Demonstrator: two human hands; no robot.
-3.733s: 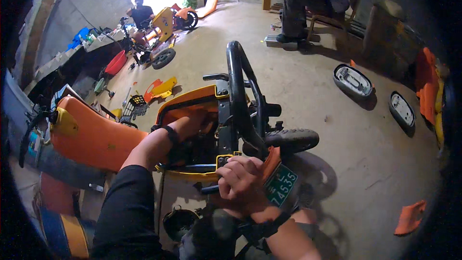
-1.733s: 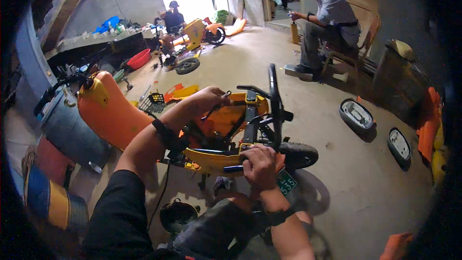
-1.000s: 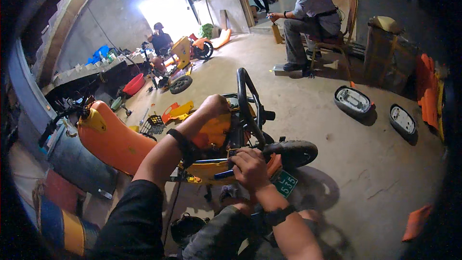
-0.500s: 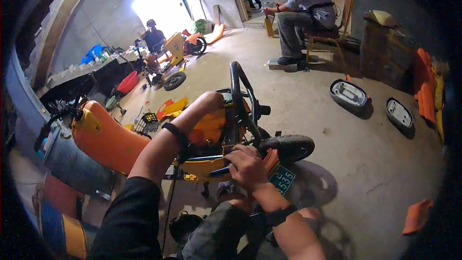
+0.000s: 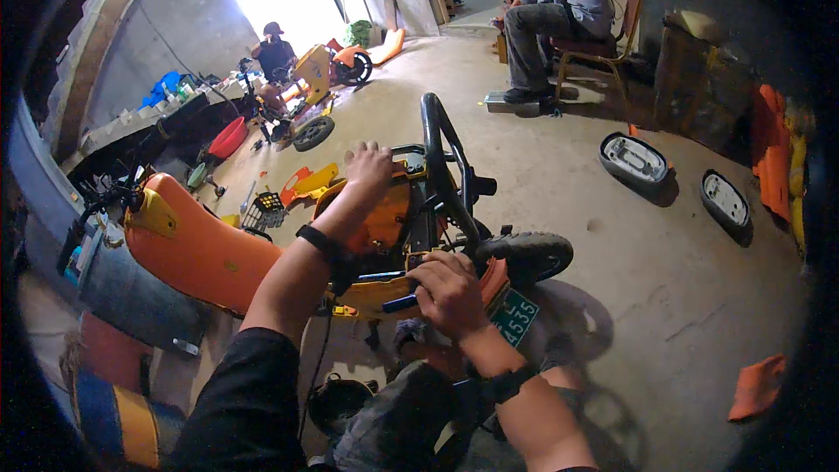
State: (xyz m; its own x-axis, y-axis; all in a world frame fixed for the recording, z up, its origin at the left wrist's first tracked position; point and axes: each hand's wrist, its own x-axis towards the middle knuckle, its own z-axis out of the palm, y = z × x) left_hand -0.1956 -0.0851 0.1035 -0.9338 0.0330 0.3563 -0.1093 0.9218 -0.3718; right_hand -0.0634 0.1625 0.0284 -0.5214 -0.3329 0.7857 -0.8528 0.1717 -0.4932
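An orange scooter body (image 5: 201, 236) lies across my lap area, with a yellow-edged compartment (image 5: 371, 223) and black tube frame (image 5: 433, 140) at its rear. My left hand (image 5: 367, 166) is at the compartment's far edge, fingers raised and apart, with nothing visible in them. My right hand (image 5: 446, 288) has its fingers curled over the near rear corner; what they grip is hidden. A blue bar (image 5: 398, 303) shows just left of that hand. The rear wheel (image 5: 533, 255) and a green plate (image 5: 511, 322) are to its right.
Two grey padded parts (image 5: 634, 166) and orange panels (image 5: 769, 149) lie on the right. A person (image 5: 559, 17) sits on a chair; another (image 5: 273, 52) works at a second scooter (image 5: 310, 74). A red basin (image 5: 227, 135), loose wheel (image 5: 313, 133) and black basket (image 5: 262, 210) are on the floor.
My left hand has moved up and a little left along the compartment, its fingers lifting apart. My right hand has stayed at the near corner, shifting slightly.
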